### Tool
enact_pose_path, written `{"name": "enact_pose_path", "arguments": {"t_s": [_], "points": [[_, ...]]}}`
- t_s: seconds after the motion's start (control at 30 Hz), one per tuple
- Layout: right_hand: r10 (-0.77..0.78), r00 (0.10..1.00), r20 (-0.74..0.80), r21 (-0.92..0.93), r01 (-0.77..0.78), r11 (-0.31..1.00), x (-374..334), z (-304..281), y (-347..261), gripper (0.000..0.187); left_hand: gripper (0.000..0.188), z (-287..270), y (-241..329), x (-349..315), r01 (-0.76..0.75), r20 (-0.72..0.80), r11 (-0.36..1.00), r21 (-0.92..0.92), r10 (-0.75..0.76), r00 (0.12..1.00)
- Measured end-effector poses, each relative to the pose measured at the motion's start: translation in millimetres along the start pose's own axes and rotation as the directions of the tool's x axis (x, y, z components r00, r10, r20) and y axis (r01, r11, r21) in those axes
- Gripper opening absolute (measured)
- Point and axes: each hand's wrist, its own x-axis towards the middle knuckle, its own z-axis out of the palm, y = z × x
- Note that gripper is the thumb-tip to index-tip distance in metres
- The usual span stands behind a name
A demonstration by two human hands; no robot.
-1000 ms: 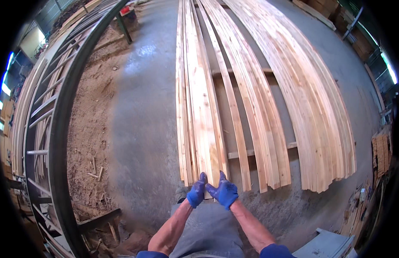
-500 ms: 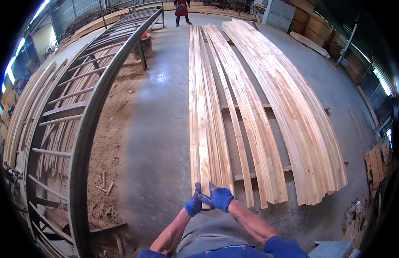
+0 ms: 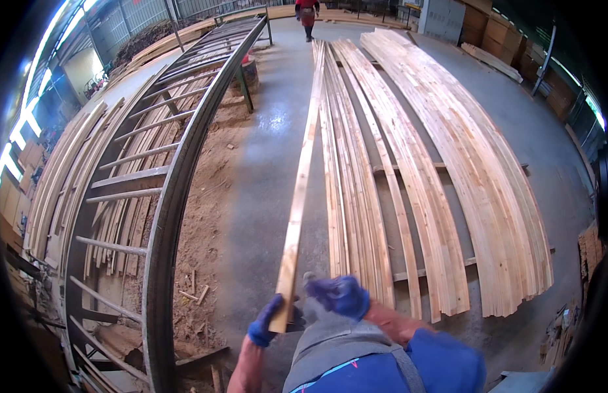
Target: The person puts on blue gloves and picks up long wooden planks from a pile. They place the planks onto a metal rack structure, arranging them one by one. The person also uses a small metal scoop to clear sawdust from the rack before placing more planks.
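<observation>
A long wooden board [image 3: 298,208] slants away from me, its near end lifted and swung left of the stack. My left hand [image 3: 266,322], in a blue glove, is closed around that near end. My right hand [image 3: 340,296], also gloved, is off the board, just to its right; its fingers look stretched out and apart, though somewhat blurred. The narrow stack of boards [image 3: 353,216] lies directly to the right, and the far end of the held board reaches the far end of this stack.
Two more board stacks [image 3: 409,196] [image 3: 474,177] rest on wooden cross-bearers [image 3: 441,166] to the right. A metal roller frame [image 3: 179,190] runs along the left, with sawdust [image 3: 206,196] beside it and more boards beneath. A person in a red apron [image 3: 307,14] stands at the far end.
The board has swung left off the narrow stack at its near end. My left hand moved left and down with it, while my right hand let go. The far person now stands near the board's far end.
</observation>
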Motion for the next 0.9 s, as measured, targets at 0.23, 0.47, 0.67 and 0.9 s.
{"name": "enact_pose_path", "arguments": {"t_s": [0.23, 0.47, 0.67, 0.9], "points": [[0.709, 0.310, 0.633, 0.490, -0.870, -0.057, 102.1, 58.3, 154.8, 0.072, 0.054, -33.5, 57.5, -31.3, 0.064, -0.201, 0.774, 0.630, 0.083, 0.976], [0.711, 0.513, 0.481, 0.826, -0.537, -0.172, 224.3, 183.2, 174.8, 0.041, 0.083, -12.9, 128.8, -30.1, 0.426, -0.503, 0.270, 0.864, 0.393, 0.770], [0.472, 0.678, 0.563, 0.824, -0.417, -0.384, 289.9, 226.6, 205.0, 0.048, 0.100, -9.4, 216.3, -20.4, 0.599, -0.564, 0.060, 0.798, 0.425, 0.708], [0.415, 0.827, 0.380, 0.876, -0.178, -0.448, 358.1, 282.7, 207.0, 0.051, 0.095, -59.2, 295.6, -30.8, 0.519, -0.354, -0.139, 0.844, 0.584, 0.731]]}}
